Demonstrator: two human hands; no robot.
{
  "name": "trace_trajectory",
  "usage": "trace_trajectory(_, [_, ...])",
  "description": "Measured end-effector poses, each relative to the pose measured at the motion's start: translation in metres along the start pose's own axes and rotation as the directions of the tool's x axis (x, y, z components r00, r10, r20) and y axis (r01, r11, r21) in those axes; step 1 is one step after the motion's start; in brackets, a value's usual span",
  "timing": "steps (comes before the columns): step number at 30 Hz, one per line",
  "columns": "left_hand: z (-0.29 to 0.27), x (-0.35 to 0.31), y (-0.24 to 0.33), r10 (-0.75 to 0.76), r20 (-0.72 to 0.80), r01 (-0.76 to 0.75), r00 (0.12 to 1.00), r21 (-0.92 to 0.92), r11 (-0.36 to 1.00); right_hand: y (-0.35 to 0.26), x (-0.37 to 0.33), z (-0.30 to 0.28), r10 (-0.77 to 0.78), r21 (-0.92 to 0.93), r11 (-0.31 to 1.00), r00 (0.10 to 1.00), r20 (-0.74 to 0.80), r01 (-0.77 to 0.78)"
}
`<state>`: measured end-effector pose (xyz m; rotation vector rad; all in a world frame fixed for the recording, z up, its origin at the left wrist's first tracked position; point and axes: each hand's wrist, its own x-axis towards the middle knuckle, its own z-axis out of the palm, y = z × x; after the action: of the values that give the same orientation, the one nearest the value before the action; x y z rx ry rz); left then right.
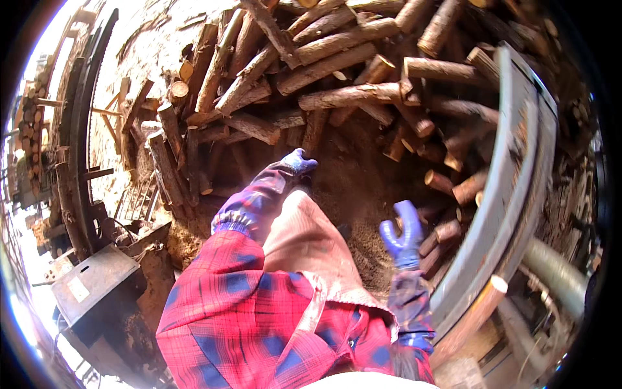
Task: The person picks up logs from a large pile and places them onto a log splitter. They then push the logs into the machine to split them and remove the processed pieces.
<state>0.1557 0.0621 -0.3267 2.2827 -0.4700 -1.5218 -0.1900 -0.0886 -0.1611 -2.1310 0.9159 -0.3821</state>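
A big pile of logs [350, 61] lies around the bare soil [369, 262] and up to the inner edge of the grey rail [487, 227]; much seems left, and how many are done cannot be told; a single log [472, 319] lies beside the rail's outer edge; the right hand [405, 235], near the inner edge, is empty, thumb and fingers spread; the left hand [297, 162] points toward the pile, no log visible there; its grip cannot be told.
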Motion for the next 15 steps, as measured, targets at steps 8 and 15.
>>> trace_trajectory(8, [-0.190,0.289,0.023,-0.001,-0.580,-0.315,0.814,-0.443,0.840,0.037,0.047,0.165,0.593,0.216,0.634,0.646,0.480,-0.743])
trace_trajectory(15, [-0.264,0.437,0.079,-0.374,-0.752,-0.026,0.543,-0.460,0.887,0.143,-0.085,0.204,0.838,0.080,0.284,0.288,0.463,-0.955])
